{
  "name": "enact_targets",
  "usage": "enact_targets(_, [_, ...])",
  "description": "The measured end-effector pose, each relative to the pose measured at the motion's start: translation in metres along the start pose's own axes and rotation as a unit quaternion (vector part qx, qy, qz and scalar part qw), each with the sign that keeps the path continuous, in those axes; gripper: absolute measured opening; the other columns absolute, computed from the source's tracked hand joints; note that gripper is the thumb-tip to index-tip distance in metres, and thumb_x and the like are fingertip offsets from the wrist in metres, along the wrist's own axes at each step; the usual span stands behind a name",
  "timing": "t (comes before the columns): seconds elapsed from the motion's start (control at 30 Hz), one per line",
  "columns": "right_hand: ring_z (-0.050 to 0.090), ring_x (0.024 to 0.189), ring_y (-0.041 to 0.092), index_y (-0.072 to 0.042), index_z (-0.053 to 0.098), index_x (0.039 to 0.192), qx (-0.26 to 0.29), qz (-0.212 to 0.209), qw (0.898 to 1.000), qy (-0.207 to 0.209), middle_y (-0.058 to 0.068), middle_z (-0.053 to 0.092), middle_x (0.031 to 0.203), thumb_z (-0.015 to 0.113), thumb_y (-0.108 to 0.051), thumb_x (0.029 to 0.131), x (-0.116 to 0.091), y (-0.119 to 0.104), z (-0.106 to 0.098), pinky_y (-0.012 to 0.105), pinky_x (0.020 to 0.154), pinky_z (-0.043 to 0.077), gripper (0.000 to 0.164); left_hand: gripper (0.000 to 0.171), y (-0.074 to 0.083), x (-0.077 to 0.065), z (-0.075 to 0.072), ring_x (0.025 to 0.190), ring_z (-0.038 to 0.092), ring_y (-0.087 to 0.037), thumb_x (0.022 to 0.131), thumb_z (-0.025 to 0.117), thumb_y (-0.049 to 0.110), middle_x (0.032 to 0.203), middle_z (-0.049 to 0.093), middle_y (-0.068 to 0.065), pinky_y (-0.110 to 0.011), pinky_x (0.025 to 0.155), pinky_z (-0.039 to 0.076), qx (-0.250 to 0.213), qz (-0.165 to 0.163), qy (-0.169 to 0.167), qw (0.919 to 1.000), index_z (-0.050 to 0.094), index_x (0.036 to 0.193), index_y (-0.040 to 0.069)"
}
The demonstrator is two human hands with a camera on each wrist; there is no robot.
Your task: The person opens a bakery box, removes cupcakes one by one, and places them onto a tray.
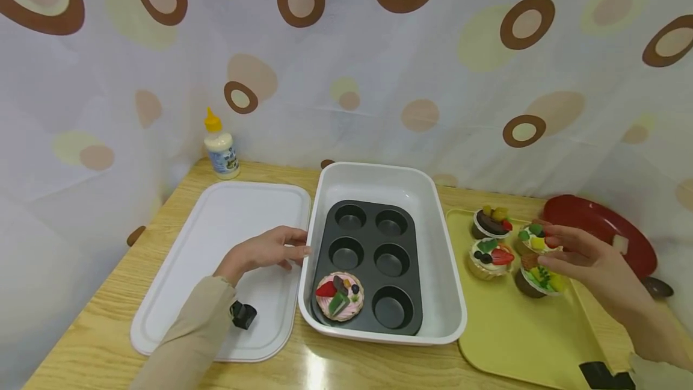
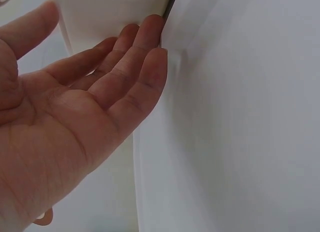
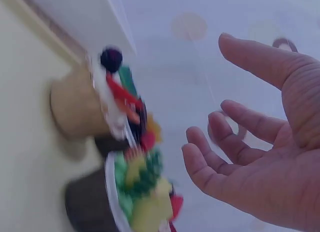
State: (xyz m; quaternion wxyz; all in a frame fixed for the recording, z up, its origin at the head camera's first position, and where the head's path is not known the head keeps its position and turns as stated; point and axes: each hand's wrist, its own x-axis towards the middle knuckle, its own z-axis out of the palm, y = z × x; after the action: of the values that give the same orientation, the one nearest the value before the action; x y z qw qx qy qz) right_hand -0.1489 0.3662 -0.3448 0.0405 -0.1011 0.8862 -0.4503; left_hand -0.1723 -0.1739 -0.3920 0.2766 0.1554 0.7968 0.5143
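Observation:
My left hand [image 1: 271,250] is over the white board at the left, its fingertips right at the left wall of a white plastic basin [image 1: 438,324]. In the left wrist view its fingers [image 2: 132,99] are slightly bent, with nothing in the palm. Inside the basin lies a dark muffin tin [image 1: 368,284], a pink-frosted cupcake [image 1: 340,297] in its front left cup. My right hand [image 1: 590,260] hovers empty over several fruit-topped cupcakes. Among these are a strawberry-topped one [image 1: 491,259], a chocolate one [image 1: 491,222] and a green-and-yellow one [image 1: 538,281]. The right wrist view shows its fingers spread apart from them.
The cupcakes stand on a yellow tray [image 1: 520,336] at the right. Behind it a red pan [image 1: 601,227] leans near the curtain, beside a dark spoon-like end [image 1: 657,287]. A white board [image 1: 238,209] lies at the left, with a yellow-capped bottle [image 1: 223,152] behind it.

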Motion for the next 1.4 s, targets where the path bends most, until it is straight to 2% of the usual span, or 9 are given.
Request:
enact_targets(0.17, [0.059, 0.101, -0.004, -0.022, 0.046, 0.139, 0.07, -0.036, 0.996, -0.043, -0.018, 0.052, 0.122, 0.057, -0.001, 0.095, 0.016, -0.025, 0.023, 0.017, 0.075, 0.05, 0.05, 0.047, 0.001, 0.0, 0.001, 0.096, 0.061, -0.023, 0.099, 0.054, 0.021, 0.119, 0.059, -0.017, -0.038, 0.082, 0.053, 0.001, -0.006, 0.006, 1.0, 0.046, 0.135, -0.008])
enact_targets(0.3, [0.06, 0.102, 0.003, -0.017, 0.048, 0.137, 0.101, -0.052, 0.991, -0.065, -0.01, 0.052, 0.121, 0.058, -0.001, 0.094, 0.029, -0.045, 0.045, 0.022, 0.075, 0.052, 0.047, 0.045, 0.002, 0.0, 0.002, 0.096, 0.06, -0.025, 0.099, 0.054, 0.02, 0.118, 0.06, -0.016, -0.038, 0.081, 0.053, 0.001, -0.006, 0.008, 1.0, 0.047, 0.134, -0.008])
enact_targets(0.5, [0.062, 0.1, 0.007, -0.008, 0.049, 0.135, 0.106, -0.044, 0.989, -0.092, 0.003, 0.054, 0.119, 0.066, -0.009, 0.091, 0.047, -0.065, 0.079, 0.026, 0.078, 0.054, 0.047, 0.044, 0.002, 0.0, 0.002, 0.095, 0.06, -0.024, 0.099, 0.054, 0.019, 0.116, 0.06, -0.016, -0.038, 0.081, 0.053, -0.002, -0.007, 0.01, 0.9999, 0.047, 0.133, -0.008])
enact_targets(0.7, [0.062, 0.1, 0.019, 0.003, 0.05, 0.131, 0.119, -0.051, 0.983, -0.131, 0.017, 0.054, 0.121, 0.07, -0.01, 0.087, 0.063, -0.082, 0.11, 0.03, 0.081, 0.054, 0.05, 0.045, 0.001, -0.001, 0.001, 0.094, 0.06, -0.023, 0.099, 0.054, 0.019, 0.118, 0.06, -0.017, -0.038, 0.081, 0.053, 0.0, -0.009, 0.012, 0.9999, 0.047, 0.134, -0.009])
enact_targets(0.8, [0.061, 0.1, 0.023, 0.004, 0.051, 0.13, 0.13, -0.063, 0.979, -0.144, 0.02, 0.054, 0.121, 0.071, -0.009, 0.086, 0.07, -0.089, 0.124, 0.031, 0.081, 0.054, 0.05, 0.046, 0.001, -0.001, 0.001, 0.094, 0.06, -0.023, 0.099, 0.054, 0.02, 0.119, 0.06, -0.017, -0.038, 0.081, 0.053, 0.001, -0.007, 0.008, 0.9999, 0.046, 0.134, -0.009])
enact_targets(0.93, [0.061, 0.099, 0.024, 0.001, 0.054, 0.129, 0.129, -0.083, 0.976, -0.157, 0.019, 0.055, 0.121, 0.074, -0.009, 0.084, 0.08, -0.1, 0.141, 0.032, 0.081, 0.053, 0.05, 0.046, 0.002, 0.0, 0.002, 0.095, 0.06, -0.025, 0.099, 0.054, 0.021, 0.118, 0.06, -0.016, -0.038, 0.082, 0.053, 0.003, -0.008, 0.008, 0.9999, 0.047, 0.134, -0.008])
enact_targets(1.17, [0.063, 0.097, 0.023, 0.003, 0.053, 0.13, 0.174, -0.132, 0.954, -0.207, 0.019, 0.056, 0.117, 0.073, -0.002, 0.083, 0.099, -0.117, 0.176, 0.033, 0.083, 0.053, 0.052, 0.045, 0.001, -0.001, 0.002, 0.095, 0.06, -0.025, 0.099, 0.054, 0.019, 0.117, 0.06, -0.016, -0.038, 0.081, 0.053, 0.002, -0.013, 0.01, 0.9999, 0.047, 0.134, -0.008])
enact_targets(1.3, [0.063, 0.097, 0.029, 0.003, 0.054, 0.128, 0.184, -0.145, 0.944, -0.23, 0.016, 0.058, 0.115, 0.073, 0.0, 0.082, 0.107, -0.123, 0.193, 0.034, 0.081, 0.054, 0.05, 0.046, 0.001, 0.0, 0.001, 0.095, 0.06, -0.025, 0.099, 0.054, 0.02, 0.118, 0.06, -0.016, -0.038, 0.082, 0.053, 0.004, -0.009, 0.01, 0.9999, 0.047, 0.134, -0.008])
enact_targets(1.4, [0.062, 0.096, 0.032, 0.003, 0.055, 0.126, 0.18, -0.148, 0.933, -0.273, 0.019, 0.057, 0.116, 0.073, 0.0, 0.082, 0.11, -0.125, 0.201, 0.035, 0.079, 0.055, 0.048, 0.046, 0.001, 0.0, 0.002, 0.094, 0.06, -0.024, 0.099, 0.054, 0.02, 0.117, 0.06, -0.016, -0.038, 0.081, 0.053, 0.002, -0.01, 0.01, 0.9999, 0.047, 0.134, -0.008])
